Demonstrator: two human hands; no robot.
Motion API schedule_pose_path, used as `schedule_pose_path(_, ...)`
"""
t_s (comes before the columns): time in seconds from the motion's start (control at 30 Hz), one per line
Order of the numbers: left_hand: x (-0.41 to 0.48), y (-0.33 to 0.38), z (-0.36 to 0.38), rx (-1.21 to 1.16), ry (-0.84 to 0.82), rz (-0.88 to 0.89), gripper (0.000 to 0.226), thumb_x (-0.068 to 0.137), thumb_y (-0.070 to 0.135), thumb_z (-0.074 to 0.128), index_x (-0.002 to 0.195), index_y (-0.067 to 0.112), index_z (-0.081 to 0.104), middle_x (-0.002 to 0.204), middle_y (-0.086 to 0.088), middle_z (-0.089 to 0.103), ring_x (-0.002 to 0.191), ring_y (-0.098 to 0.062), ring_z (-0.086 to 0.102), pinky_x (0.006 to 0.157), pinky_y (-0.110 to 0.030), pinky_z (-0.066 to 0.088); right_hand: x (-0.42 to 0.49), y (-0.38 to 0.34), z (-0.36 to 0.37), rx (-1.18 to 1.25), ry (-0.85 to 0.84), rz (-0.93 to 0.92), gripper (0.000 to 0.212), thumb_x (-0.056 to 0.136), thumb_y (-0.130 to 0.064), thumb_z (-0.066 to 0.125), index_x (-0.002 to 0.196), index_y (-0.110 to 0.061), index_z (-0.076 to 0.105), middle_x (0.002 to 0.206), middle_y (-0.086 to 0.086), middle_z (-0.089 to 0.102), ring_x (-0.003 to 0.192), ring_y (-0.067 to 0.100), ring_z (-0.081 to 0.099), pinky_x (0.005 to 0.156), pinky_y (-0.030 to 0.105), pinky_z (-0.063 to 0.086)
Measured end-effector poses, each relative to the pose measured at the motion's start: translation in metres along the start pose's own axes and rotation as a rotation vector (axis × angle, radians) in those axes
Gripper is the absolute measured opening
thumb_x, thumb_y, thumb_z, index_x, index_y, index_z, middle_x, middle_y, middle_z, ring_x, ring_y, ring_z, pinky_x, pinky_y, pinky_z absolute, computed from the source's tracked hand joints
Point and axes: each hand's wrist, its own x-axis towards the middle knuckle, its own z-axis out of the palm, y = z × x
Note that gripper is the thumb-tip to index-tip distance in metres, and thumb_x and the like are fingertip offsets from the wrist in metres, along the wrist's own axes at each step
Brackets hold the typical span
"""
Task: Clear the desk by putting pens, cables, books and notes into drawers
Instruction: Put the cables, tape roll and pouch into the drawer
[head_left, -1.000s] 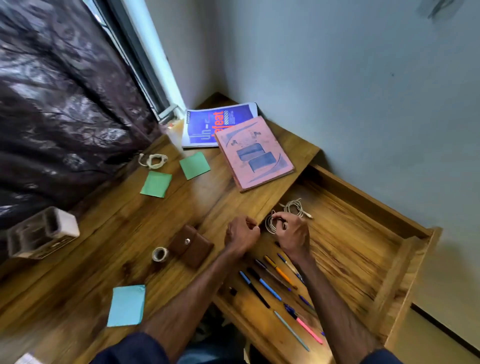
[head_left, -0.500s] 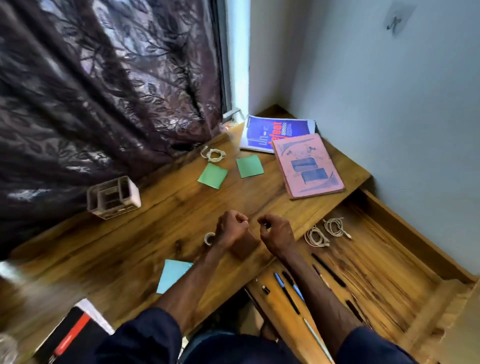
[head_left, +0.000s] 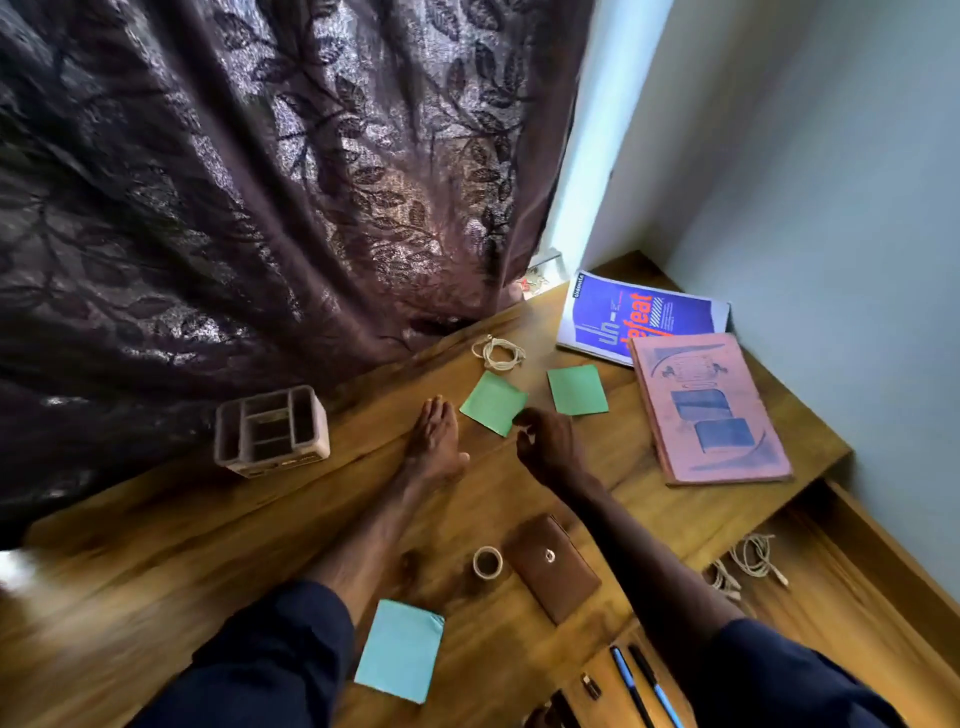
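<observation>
My left hand (head_left: 434, 441) lies flat on the wooden desk (head_left: 156, 587), fingers stretched toward a green note (head_left: 492, 403). My right hand (head_left: 545, 441) hovers at that note's near corner with fingers curled, and holds nothing. A second green note (head_left: 576, 389) lies to the right. A coiled white cable (head_left: 497, 353) sits beyond the notes. A blue book (head_left: 639, 318) and a pink book (head_left: 711, 410) lie at the far right. A light blue note (head_left: 400, 649) is near me. The open drawer (head_left: 883, 587) holds two white cables (head_left: 748, 564) and pens (head_left: 641, 686).
A beige desk organiser (head_left: 270, 431) stands at the left by the dark curtain (head_left: 234, 182). A tape roll (head_left: 487, 563) and a brown wallet (head_left: 553, 566) lie between my forearms. A pale wall closes the right side.
Both hands have left the drawer, where the white cable now lies, and reached forward across the desk to the green notes. The left hand opened flat. The view swung left and up.
</observation>
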Motion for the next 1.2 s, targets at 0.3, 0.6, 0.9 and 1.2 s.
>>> schedule_pose_path(0.3,0.055,-0.023,0.015,0.208,-0.081,0.174,0.106,0.090,0.048,0.068,0.157,-0.006,0.006,0.167,-0.024,0.004,0.157,-0.032,0.000,0.127,-0.038,0.000,0.115,-0.012,0.016,-0.246,-0.062,0.041,0.045,0.095,-0.019,0.059,0.139,-0.012,0.053,0.130,0.021,0.061,0.117,0.042,0.058,0.091,0.047,0.049)
schedule_pose_path(0.6,0.066,-0.025,0.027,0.327,-0.032,0.211,0.109,0.091,0.055,0.061,0.156,-0.009,0.001,0.167,-0.025,0.003,0.156,-0.036,0.000,0.128,-0.043,-0.002,0.160,0.000,0.031,-0.386,-0.124,0.037,0.028,0.094,-0.018,0.061,0.122,-0.018,0.065,0.117,0.020,0.065,0.106,0.041,0.065,0.085,0.043,0.052)
schedule_pose_path(0.9,0.056,-0.026,0.010,-0.063,-0.090,0.127,0.113,0.087,0.034,0.076,0.161,0.005,-0.005,0.168,-0.013,-0.013,0.157,-0.028,-0.009,0.126,-0.032,0.001,0.137,0.011,0.018,-0.295,-0.002,0.019,0.020,0.092,-0.026,0.068,0.110,-0.027,0.076,0.103,0.014,0.075,0.094,0.037,0.071,0.075,0.039,0.055)
schedule_pose_path(1.2,0.033,0.004,0.009,-0.327,0.352,-0.100,0.032,0.095,0.016,0.063,0.126,0.020,0.067,0.132,-0.006,0.067,0.120,-0.025,0.063,0.099,-0.034,0.052,0.021,0.043,-0.013,-0.185,0.075,-0.084,0.017,0.090,-0.028,0.068,0.105,-0.025,0.076,0.093,0.006,0.076,0.087,0.030,0.071,0.064,0.036,0.051)
